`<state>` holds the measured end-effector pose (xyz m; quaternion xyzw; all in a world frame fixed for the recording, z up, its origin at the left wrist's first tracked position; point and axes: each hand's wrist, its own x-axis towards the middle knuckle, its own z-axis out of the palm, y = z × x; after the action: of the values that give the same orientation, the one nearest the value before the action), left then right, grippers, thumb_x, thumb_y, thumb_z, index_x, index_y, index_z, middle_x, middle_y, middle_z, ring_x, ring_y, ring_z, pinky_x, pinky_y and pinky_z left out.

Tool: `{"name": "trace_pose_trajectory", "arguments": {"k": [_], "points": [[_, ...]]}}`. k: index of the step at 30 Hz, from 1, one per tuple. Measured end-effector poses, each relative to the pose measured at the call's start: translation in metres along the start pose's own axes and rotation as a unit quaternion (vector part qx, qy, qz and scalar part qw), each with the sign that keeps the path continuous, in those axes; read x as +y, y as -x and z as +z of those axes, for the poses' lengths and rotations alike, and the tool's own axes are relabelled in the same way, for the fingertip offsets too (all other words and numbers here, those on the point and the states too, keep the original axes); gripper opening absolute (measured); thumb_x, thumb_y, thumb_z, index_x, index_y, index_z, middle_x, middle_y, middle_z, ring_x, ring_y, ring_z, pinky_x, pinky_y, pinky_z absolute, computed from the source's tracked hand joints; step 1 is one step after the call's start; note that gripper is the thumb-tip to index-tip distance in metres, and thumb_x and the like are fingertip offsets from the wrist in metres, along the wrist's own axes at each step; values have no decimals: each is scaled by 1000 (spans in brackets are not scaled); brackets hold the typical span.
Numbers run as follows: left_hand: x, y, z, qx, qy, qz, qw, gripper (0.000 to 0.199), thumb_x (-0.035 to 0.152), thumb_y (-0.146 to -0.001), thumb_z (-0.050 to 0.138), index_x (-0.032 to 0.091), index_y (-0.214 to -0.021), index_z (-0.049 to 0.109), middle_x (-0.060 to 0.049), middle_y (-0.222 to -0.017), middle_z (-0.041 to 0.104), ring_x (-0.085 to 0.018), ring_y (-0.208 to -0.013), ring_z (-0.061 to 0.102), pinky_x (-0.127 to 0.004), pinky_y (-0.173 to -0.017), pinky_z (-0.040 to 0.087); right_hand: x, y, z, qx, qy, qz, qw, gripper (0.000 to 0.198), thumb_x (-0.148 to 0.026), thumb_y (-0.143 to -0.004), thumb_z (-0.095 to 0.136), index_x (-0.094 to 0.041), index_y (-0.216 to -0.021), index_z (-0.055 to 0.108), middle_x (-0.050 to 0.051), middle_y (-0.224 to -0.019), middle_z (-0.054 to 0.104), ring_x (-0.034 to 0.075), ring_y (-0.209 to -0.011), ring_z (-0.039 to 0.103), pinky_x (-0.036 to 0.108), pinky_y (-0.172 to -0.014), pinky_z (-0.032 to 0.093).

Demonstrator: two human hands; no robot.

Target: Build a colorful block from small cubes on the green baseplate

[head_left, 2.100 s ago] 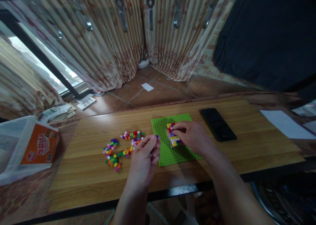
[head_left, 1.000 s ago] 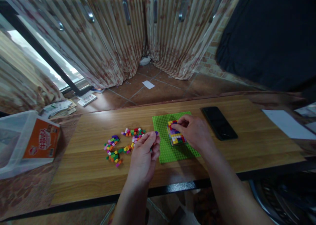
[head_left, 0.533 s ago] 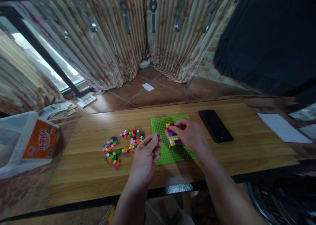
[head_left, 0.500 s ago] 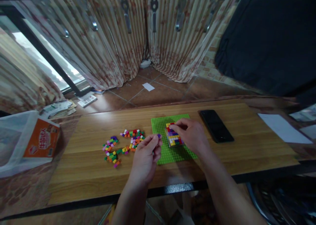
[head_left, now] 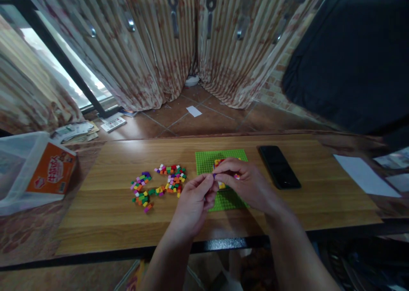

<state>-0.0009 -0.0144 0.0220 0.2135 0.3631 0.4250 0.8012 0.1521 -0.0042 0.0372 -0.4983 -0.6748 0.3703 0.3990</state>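
Note:
My left hand (head_left: 195,200) is closed, its thumb and forefinger pinching a small purple toy brick (head_left: 214,176). My right hand (head_left: 247,182) meets it there, thumb and forefinger closed around the same brick at the fingertips. Beneath my right hand, a block of multicoloured bricks (head_left: 221,185) is built up on a green studded baseplate (head_left: 220,203); the hand covers much of it. To the left of my left hand, several loose coloured bricks (head_left: 174,180) lie scattered in a curving cluster on the wood.
A black phone (head_left: 278,167) lies on the wooden table (head_left: 105,223), right of the baseplate. Beyond the table's left end is a clear plastic bin (head_left: 22,154) with an orange label. White paper (head_left: 366,176) is at the right end. Curtains (head_left: 153,56) hang behind.
My right hand has moved left from the built bricks to the purple brick at my left fingertips. My left hand has shifted slightly right, and the view has tilted a little.

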Motion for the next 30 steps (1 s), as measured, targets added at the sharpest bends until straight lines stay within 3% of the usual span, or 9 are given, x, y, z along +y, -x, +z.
{"name": "trace_pose_trajectory", "arguments": {"k": [3,6,13,22,30], "points": [[-1,-1,-1,9,1,2,1000,26,33,-72,74,11,-79,64,2,-64,50,-1,-45,34,-14,-39,16,5,1,-11,44,5,21,999,7,-26,-82,67,-23,-83,73,1,-85,69,16,-83,64,31,-75,48],[1,-1,-2,36,6,14,999,27,33,-70,75,10,-81,66,2,-64,50,-2,-46,36,-15,-40,17,15,2,-22,97,85,46,991,8,-27,-81,67,-23,-83,74,2,-85,69,18,-81,64,33,-74,48],[5,0,-5,70,18,22,997,23,28,-67,75,10,-79,66,2,-64,53,-2,-46,37,-15,-40,18,30,-2,-18,101,261,10,960,7,-23,-78,70,-25,-77,76,4,-88,65,21,-88,60,38,-82,47],[6,0,-3,70,27,22,997,24,28,-66,77,10,-78,66,2,-63,52,-1,-46,35,-15,-40,18,34,-7,-11,113,274,11,955,3,-26,-77,71,-23,-75,71,5,-92,62,23,-92,57,41,-83,46],[6,0,-3,64,31,19,997,20,26,-68,74,10,-77,66,2,-62,51,-2,-45,35,-16,-39,16,37,-7,-12,132,285,3,949,12,-34,-75,73,-23,-74,67,6,-89,62,26,-92,57,43,-81,45]]}}
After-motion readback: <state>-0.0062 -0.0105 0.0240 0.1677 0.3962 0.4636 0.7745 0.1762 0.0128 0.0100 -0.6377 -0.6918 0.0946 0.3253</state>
